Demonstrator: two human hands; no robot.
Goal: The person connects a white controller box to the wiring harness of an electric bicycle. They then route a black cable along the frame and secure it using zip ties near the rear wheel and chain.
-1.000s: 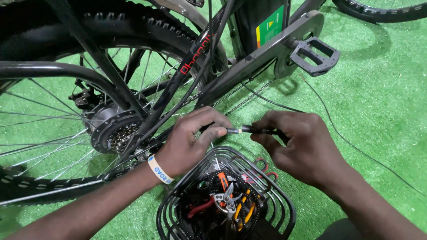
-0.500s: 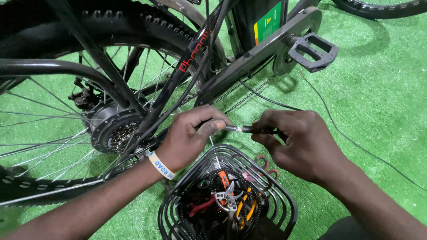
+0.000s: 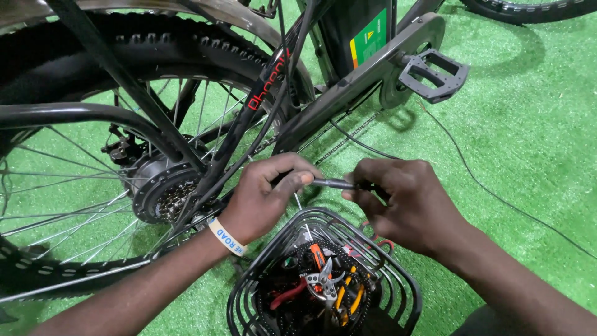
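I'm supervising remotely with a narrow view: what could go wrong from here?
The thin metal tool is pinched only at its ends by the left hand and right hand; it could slip into the wire basket. The left hand sits near the sprocket cluster and spokes, so a slip might scrape knuckles.

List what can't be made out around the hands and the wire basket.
- Head view: the tip of the thin metal tool is covered by the left hand.
- Its handle is buried in the right hand.
- Tools in the black wire basket overlap; the frame's bottom edge cuts them off.
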